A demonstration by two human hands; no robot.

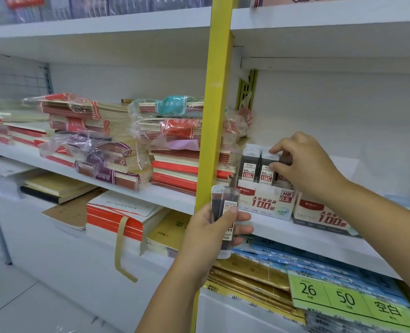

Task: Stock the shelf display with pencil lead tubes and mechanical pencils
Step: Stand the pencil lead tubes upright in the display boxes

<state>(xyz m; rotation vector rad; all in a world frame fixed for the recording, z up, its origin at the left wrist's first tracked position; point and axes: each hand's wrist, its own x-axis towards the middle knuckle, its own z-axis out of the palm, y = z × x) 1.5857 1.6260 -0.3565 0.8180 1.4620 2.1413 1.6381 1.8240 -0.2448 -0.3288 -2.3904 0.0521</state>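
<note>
Head view, right of centre: right hand (302, 164) over the box (269, 205) on the shelf (295, 233), thumb and forefinger pinching a tube (267, 164) standing in it. Lower centre: left hand (211, 229) curled round spare tubes (223, 200), upright beside the yellow post (217, 104).

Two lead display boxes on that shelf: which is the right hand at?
The box beside the yellow post: the right hand pinches an upright tube in it. The other box, further right, lies below the forearm.
</note>
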